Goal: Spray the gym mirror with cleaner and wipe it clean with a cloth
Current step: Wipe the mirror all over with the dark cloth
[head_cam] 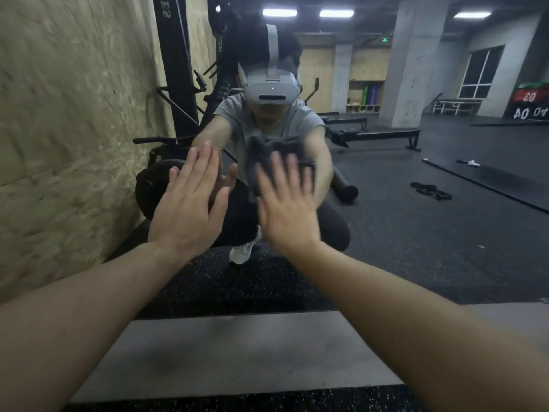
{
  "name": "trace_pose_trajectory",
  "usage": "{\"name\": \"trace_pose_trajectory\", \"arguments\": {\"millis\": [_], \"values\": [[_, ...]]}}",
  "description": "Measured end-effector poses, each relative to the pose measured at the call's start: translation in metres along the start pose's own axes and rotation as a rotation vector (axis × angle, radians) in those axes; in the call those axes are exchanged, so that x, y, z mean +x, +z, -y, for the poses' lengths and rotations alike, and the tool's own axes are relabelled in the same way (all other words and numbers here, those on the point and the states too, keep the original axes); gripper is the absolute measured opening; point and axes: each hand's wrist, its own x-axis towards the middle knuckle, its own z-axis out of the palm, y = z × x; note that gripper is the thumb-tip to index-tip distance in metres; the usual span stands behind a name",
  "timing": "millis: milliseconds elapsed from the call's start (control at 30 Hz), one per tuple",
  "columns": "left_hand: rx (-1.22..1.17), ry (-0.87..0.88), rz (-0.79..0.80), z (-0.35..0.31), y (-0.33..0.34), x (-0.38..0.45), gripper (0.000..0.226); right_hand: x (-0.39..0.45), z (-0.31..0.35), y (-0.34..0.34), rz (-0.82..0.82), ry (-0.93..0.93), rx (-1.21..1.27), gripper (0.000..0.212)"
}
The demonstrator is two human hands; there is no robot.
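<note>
Close in, our two forearms enter from the lower corners, at seven and five o'clock, both cut off by the frame's edge. Beneath them runs a grey ledge along the foot of the mirror, with speckled black floor on either side of it.

Our left hand lies flat on the glass, fingers straight and slightly apart, holding nothing; its reflected palm meets it fingertip to fingertip. Our right hand, just beside it toward three o'clock, presses a dark grey cloth against the mirror with straight fingers. That hand is blurred, and the cloth shows only above and around the fingers; the rest is hidden behind the palm, so we cannot make out its full shape. We count two hands, one cloth, and no spray bottle that we can make out.

Farther in, the reflection shows a crouching person in a grey shirt with a white headset and one white shoe visible. At nine o'clock stands a chipboard wall. Toward two o'clock we see one concrete pillar, a low black rail, and three ceiling lights. Small things on the reflected floor at three o'clock are too dim to identify.
</note>
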Motion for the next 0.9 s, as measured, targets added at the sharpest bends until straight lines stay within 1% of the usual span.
{"name": "trace_pose_trajectory", "arguments": {"millis": [67, 133, 233, 300, 400, 500, 633, 700, 767, 833, 900], "values": [[0.028, 0.032, 0.022, 0.005, -0.003, -0.002, 0.072, 0.0, 0.027, 0.009, 0.067, -0.149, -0.021, 0.061], [0.048, 0.031, 0.049, 0.007, -0.004, -0.002, 0.075, 0.0, 0.038, 0.012, 0.081, -0.222, -0.024, 0.054], [0.073, 0.033, 0.044, 0.004, -0.004, -0.001, 0.075, 0.003, 0.019, 0.002, 0.085, -0.325, -0.061, 0.051], [0.077, 0.024, 0.02, 0.002, -0.001, -0.002, 0.073, -0.002, -0.01, -0.007, 0.089, -0.335, -0.087, 0.052], [0.153, 0.017, -0.017, -0.005, 0.008, -0.005, 0.069, -0.025, -0.069, -0.02, 0.049, -0.148, -0.104, 0.052], [0.214, 0.073, -0.03, -0.019, 0.022, -0.011, 0.068, -0.059, -0.132, -0.034, 0.041, 0.089, -0.128, 0.057], [0.205, 0.075, -0.02, -0.032, 0.036, -0.013, 0.068, -0.094, -0.181, -0.045, 0.028, 0.539, -0.057, 0.063], [0.204, 0.075, -0.026, -0.033, 0.038, -0.013, 0.068, -0.099, -0.184, -0.044, -0.021, 0.756, 0.035, 0.065], [0.19, 0.086, -0.033, -0.031, 0.038, -0.014, 0.068, -0.094, -0.174, -0.04, -0.091, 0.898, 0.136, 0.066], [0.161, 0.099, -0.03, -0.028, 0.037, -0.014, 0.069, -0.083, -0.152, -0.033, -0.162, 0.966, 0.21, 0.067], [0.147, 0.124, -0.029, -0.025, 0.034, -0.014, 0.068, -0.076, -0.119, -0.023, -0.174, 0.918, 0.217, 0.066]]}}
